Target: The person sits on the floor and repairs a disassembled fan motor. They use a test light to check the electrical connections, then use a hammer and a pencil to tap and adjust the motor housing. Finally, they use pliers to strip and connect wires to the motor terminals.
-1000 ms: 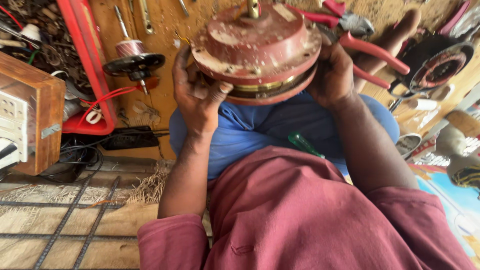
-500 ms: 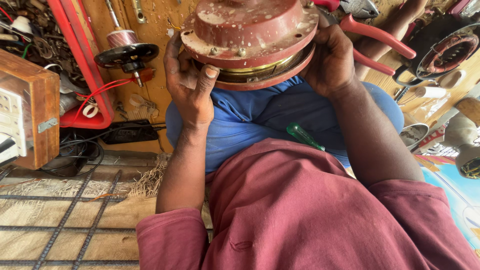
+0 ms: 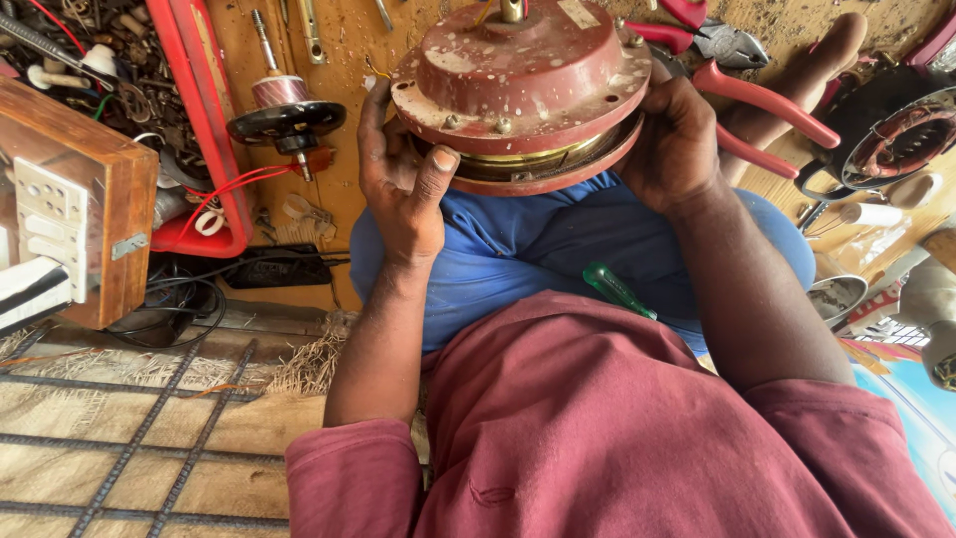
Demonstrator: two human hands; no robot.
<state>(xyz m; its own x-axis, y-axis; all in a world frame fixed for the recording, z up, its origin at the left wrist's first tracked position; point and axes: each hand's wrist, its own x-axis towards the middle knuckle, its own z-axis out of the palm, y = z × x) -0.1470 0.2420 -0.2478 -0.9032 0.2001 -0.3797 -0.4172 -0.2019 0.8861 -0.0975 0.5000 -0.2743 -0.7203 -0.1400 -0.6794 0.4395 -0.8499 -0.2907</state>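
Round ceiling-fan motor housing (image 3: 523,85), dark red with many pale spots and chips, held up over the lap in blue trousers (image 3: 558,249), between both hands. Left hand (image 3: 403,189) on the left rim, fingers (image 3: 376,130) wrapped around the edge and thumb pressed up on the lower flange; closed in a grip on the housing. Right hand (image 3: 677,144) on the right rim, also clasped around the edge, palm against the side. Both hands equally near, in contact at opposite sides, so the housing directly between them. Axis of the housing through the short shaft (image 3: 512,10) at the top centre, pointing away from the body toward the upper edge of the view; the flat face turned a little toward the camera. Two shells visible, upper and lower, with a brass-coloured band and a narrow gap between them along the near edge. Small bolts around the flange.

Green-handled screwdriver (image 3: 617,291) lying on the lap, just below the housing, nearer to the right hand. Red-handled pliers (image 3: 757,85) on the wooden floor behind the right hand. Motor armature with black wheel (image 3: 284,115) to the left, beside a red tray (image 3: 199,120) of scrap parts. Wooden switch box (image 3: 75,214) at far left. Another stator with copper winding (image 3: 906,139) at far right.
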